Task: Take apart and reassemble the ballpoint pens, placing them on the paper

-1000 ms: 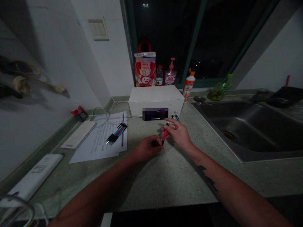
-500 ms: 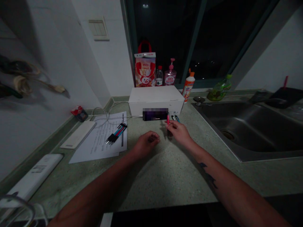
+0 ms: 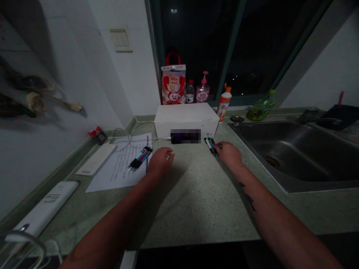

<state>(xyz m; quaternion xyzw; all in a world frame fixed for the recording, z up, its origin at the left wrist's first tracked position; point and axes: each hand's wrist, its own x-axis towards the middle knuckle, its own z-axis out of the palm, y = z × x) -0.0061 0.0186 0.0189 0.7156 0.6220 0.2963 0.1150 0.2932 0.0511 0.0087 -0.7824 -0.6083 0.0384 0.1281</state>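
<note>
1. Pens [image 3: 208, 145] lie side by side on the worktop [image 3: 179, 213], towards its back edge, just in front of the near right corner of the white box [image 3: 186, 113] and short of the left edge of the sink [image 3: 259, 164].
2. At this group the right hand [image 3: 229, 152] pinches a red pen [image 3: 215, 145] between thumb and fingertips; its lower part is hidden.
3. The step in hand looks like lining this pen up with its neighbours; that would call for a light release, without rolling the others.
4. The left hand [image 3: 160, 161] hangs loosely curled, fingertips apart, nothing seen in it, just beside the bundle of pens [image 3: 140, 158] near the right edge of the printed paper [image 3: 112, 170]. Taking from that bundle would call for separating one slim barrel from several touching ones.
5. The pens are thin, straight and apparently smooth plastic: blue and red barrels, black grips, bright tips facing the worktop's front edge in the bundle. They would probably roll easily.
6. The worktop is hard and speckled green; the paper thin and flat; the box plain, square-cornered, seemingly card; the sink brushed-looking metal.
</note>
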